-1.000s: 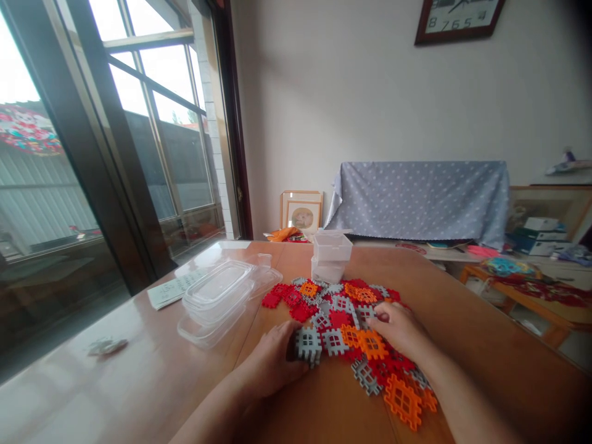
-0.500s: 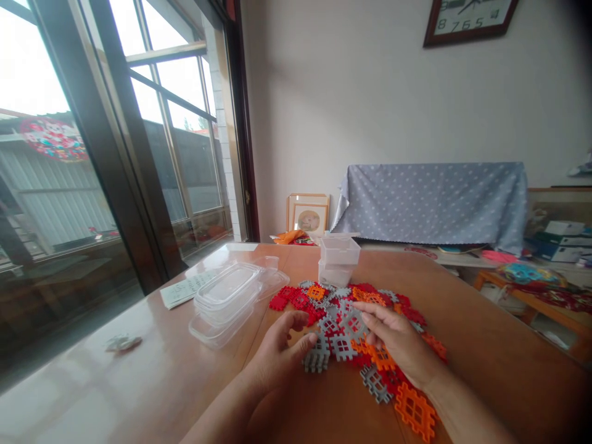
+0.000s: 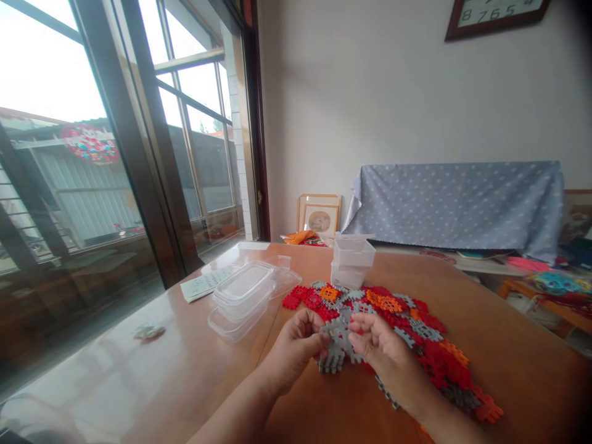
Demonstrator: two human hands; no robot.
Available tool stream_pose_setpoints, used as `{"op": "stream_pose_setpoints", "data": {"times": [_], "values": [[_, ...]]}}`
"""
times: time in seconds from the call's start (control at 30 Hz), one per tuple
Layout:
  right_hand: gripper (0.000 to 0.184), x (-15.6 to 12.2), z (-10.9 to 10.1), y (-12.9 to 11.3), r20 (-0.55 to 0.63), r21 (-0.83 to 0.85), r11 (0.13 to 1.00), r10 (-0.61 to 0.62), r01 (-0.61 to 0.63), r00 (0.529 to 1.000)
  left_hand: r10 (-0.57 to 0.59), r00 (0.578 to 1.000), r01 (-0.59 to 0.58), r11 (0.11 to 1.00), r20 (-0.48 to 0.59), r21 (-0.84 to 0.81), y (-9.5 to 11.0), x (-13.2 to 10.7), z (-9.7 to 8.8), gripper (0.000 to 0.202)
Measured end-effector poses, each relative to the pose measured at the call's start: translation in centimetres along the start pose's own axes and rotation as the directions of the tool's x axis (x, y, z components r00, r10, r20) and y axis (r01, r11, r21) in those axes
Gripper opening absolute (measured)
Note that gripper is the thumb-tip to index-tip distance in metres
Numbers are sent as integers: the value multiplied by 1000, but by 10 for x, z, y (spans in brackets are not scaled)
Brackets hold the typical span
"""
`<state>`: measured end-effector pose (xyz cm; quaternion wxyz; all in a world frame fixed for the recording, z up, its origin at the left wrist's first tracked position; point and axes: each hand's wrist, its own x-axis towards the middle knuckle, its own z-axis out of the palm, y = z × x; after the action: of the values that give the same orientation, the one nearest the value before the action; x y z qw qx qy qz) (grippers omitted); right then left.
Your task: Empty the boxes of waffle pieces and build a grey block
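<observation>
Left hand point(image 3: 293, 351) and right hand point(image 3: 383, 354) are both closed, fingers curled, gripping a cluster of interlocked grey plastic waffle-grid pieces point(image 3: 337, 342) between them, at the near edge of a spread of red, orange and grey plastic grid pieces point(image 3: 393, 308). That spread lies on a brown wooden bench point(image 3: 522, 370). Two stacked clear square plastic boxes point(image 3: 352, 259) stand just beyond it, and stacked clear rectangular plastic food containers point(image 3: 240, 302) sit left of the left hand.
</observation>
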<state>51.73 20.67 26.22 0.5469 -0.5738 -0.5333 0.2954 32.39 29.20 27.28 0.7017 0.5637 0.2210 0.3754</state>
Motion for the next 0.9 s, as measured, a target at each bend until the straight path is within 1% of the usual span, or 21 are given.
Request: {"op": "stream_pose_setpoints", "data": {"times": [0.03,0.1,0.2,0.37,0.5,0.57,0.6,0.67,0.77,0.83,0.9], "values": [[53,0,1,4,-26,-62,997,-38,36,999,-2,1000,2,1000,-28,-16,1,0,0,37],[58,-2,4,10,-31,-204,974,-102,94,994,-6,998,3,999,-67,-46,2,1,0,40],[63,-3,10,14,-20,-359,921,-169,151,985,-17,996,11,998,-82,-67,1,1,0,41],[60,-1,16,12,-37,-485,849,-261,211,965,-26,999,23,998,-45,-62,-3,0,0,38],[54,1,13,12,-14,-544,802,-303,247,953,-31,999,31,999,17,-30,-1,-2,0,37],[54,2,8,12,12,-557,789,-304,259,953,-10,999,10,1000,32,11,4,-3,0,33],[53,3,5,12,31,-558,787,-300,265,954,8,1000,-9,999,20,42,6,-4,-1,31],[52,5,-1,12,75,-557,782,-287,279,955,45,998,-39,992,-46,120,11,-3,-4,28],[48,7,-7,13,139,-575,763,-265,295,954,92,984,-52,968,-152,247,17,-2,-13,19],[47,9,-8,12,165,-589,751,-250,299,954,126,980,-69,940,-155,333,17,-1,-20,10],[47,10,-6,11,189,-593,747,-236,302,953,137,984,-74,898,-117,433,14,-1,-26,13]]}}
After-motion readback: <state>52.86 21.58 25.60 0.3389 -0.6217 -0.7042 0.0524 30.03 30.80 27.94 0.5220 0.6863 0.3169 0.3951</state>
